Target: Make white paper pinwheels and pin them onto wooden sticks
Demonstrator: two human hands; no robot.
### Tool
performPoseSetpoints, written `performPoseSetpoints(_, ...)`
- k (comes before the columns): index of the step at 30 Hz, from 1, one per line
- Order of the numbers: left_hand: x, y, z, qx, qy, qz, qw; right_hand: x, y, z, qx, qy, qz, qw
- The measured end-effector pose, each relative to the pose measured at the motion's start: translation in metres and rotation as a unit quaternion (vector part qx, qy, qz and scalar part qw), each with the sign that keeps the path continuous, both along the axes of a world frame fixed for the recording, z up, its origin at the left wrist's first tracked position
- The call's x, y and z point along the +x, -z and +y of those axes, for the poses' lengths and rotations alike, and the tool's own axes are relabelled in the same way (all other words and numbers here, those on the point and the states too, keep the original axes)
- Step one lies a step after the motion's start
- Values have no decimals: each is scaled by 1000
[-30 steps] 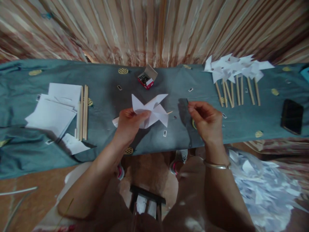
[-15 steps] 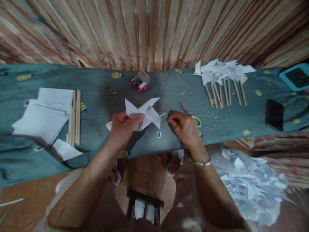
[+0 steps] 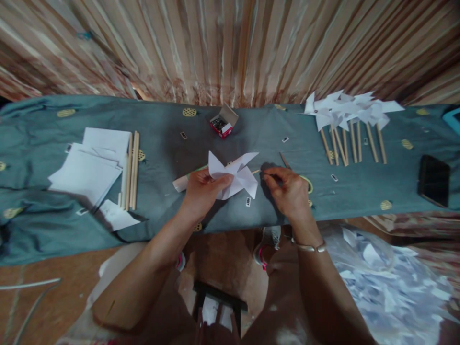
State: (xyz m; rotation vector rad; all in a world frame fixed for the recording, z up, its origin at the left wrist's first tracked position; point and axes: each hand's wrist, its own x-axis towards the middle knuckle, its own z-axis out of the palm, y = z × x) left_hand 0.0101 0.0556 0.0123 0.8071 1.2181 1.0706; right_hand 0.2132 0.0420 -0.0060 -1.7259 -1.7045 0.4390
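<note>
My left hand holds a white paper pinwheel over the table, thumb pressed near its middle. The tip of a thin wooden stick shows past the pinwheel's right side. My right hand is just right of that tip, thumb and fingertips pinched together; what they hold, if anything, is too small to make out. Scissors with a light green handle lie partly hidden behind this hand. Beside my left hand is a pale tube-like item, partly covered. An open red box of small metal pins stands behind the pinwheel.
White paper sheets and wooden sticks lie at the left. Several pinwheels on sticks rest at the back right, near a dark phone. A clear bag of paper pieces sits below the table's right edge.
The camera view has turned left, so everything appears farther right. My left hand keeps its hold on the pinwheel, and my right hand stays pinched near the stick's tip.
</note>
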Motion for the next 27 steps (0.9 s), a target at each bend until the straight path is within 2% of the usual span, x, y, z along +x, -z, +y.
performPoseSetpoints(2,2,0,-1,-11,3,-7,1000,-4,-6,-1,34,8,94,995)
performPoseSetpoints(4,4,2,-2,-17,4,-1,1000,-11,-13,-3,55,-20,178,982)
performPoseSetpoints(6,6,4,-4,-21,10,19,1000,-18,-18,-5,57,-51,214,974)
performPoseSetpoints(9,8,7,-6,-15,38,51,998,-27,-22,-8,27,-66,209,975)
performPoseSetpoints(15,10,10,-8,-12,76,41,996,-29,-16,-4,-1,-78,215,973)
performPoseSetpoints(22,13,12,-7,-18,69,4,997,-27,-11,0,-22,-83,224,971)
performPoseSetpoints(27,13,9,-7,-37,70,17,997,-28,-12,1,-34,-73,210,974)
